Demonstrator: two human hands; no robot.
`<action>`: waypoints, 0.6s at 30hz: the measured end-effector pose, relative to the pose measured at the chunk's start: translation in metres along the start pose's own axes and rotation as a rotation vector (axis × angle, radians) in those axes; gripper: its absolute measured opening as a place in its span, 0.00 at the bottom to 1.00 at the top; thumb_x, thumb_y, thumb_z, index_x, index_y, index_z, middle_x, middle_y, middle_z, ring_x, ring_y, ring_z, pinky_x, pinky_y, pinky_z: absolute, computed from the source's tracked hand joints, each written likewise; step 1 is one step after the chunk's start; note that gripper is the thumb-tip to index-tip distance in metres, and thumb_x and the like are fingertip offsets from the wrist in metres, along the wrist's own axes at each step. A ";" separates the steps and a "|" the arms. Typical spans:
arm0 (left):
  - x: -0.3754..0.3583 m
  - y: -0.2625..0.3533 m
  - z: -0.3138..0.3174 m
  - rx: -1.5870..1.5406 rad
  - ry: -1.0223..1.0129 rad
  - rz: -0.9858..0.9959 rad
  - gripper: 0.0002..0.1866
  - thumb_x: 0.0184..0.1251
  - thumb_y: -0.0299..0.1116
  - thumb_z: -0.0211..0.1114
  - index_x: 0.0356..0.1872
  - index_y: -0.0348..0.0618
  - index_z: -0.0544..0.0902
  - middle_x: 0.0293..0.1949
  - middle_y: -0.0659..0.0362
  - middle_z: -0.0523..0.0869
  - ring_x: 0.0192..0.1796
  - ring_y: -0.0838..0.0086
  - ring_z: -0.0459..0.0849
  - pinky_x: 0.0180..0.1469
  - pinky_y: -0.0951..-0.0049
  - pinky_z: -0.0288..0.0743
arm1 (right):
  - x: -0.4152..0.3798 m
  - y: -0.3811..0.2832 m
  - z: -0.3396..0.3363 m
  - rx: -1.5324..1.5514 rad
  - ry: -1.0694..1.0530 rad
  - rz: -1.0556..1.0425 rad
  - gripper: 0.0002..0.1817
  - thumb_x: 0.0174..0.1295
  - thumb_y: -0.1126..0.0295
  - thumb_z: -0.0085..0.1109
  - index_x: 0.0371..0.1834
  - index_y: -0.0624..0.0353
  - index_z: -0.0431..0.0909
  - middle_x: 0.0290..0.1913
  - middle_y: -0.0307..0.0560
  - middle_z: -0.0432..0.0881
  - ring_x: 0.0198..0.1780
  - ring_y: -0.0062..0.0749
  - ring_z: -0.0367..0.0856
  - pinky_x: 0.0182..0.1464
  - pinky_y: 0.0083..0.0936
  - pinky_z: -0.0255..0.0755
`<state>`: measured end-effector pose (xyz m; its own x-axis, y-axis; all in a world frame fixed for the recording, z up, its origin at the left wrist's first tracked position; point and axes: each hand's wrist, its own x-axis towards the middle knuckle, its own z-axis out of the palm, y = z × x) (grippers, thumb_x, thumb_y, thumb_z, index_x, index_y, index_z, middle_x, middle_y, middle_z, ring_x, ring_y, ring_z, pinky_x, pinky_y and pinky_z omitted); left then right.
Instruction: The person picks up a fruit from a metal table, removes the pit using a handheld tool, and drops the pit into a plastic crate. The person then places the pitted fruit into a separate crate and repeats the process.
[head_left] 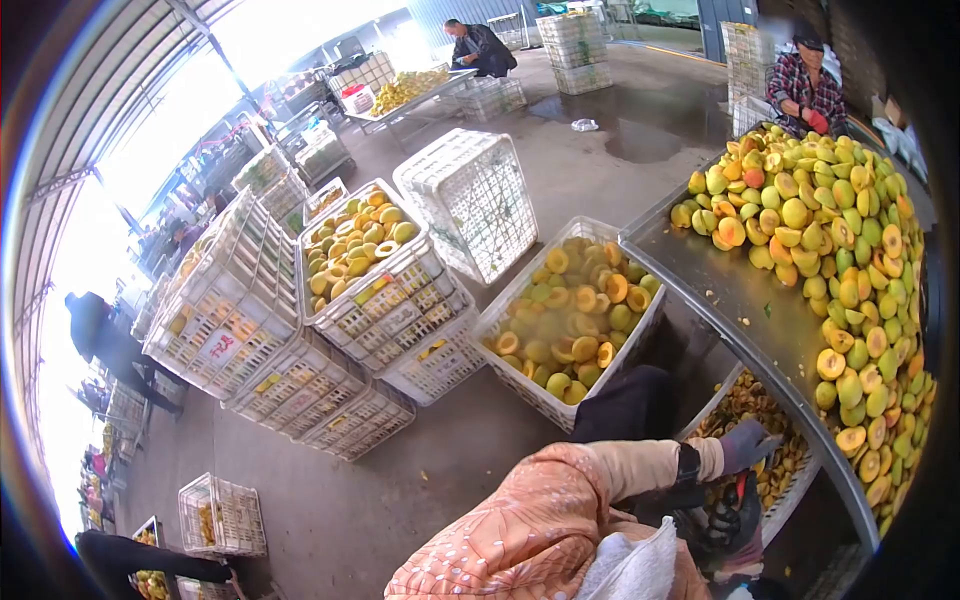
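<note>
My left hand (746, 446), in a grey glove, reaches over a white crate (712, 402) of brown fruit stones (752, 405). Its fingers are curled together, and what they hold is too small to make out. Just below it my right hand (735, 520), in a black glove, is closed on a red-handled tool (741, 486); the tool's working end cannot be made out. Above and to the right, halved yellow-green peaches (860, 230) lie heaped on a metal table (745, 285). A white crate of peach halves (570, 320) stands to the left of the table.
Stacked white crates (300, 385) with fruit and an upright white crate (470, 205) stand on the concrete floor. A co-worker (805, 85) sits behind the heap, another person (478, 48) bends at a far table. The metal table's raised edge (740, 370) runs beside my hands.
</note>
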<state>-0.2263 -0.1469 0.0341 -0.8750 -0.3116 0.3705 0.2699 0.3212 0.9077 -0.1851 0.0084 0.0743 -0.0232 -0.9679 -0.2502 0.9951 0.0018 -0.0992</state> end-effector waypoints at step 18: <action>-0.016 0.124 -0.094 -0.015 -0.040 -0.039 0.25 0.68 0.44 0.51 0.15 0.37 0.80 0.15 0.53 0.80 0.20 0.67 0.78 0.27 0.69 0.70 | 0.039 -0.004 -0.011 -0.655 0.514 -0.389 0.28 0.63 0.45 0.47 0.62 0.48 0.66 0.41 0.41 0.77 0.30 0.21 0.75 0.27 0.15 0.67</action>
<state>-0.1408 -0.1864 0.1588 -0.9003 -0.2876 0.3267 0.2408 0.2961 0.9243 -0.1914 -0.0265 0.0540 -0.5410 -0.6997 -0.4665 0.6580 -0.0068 -0.7529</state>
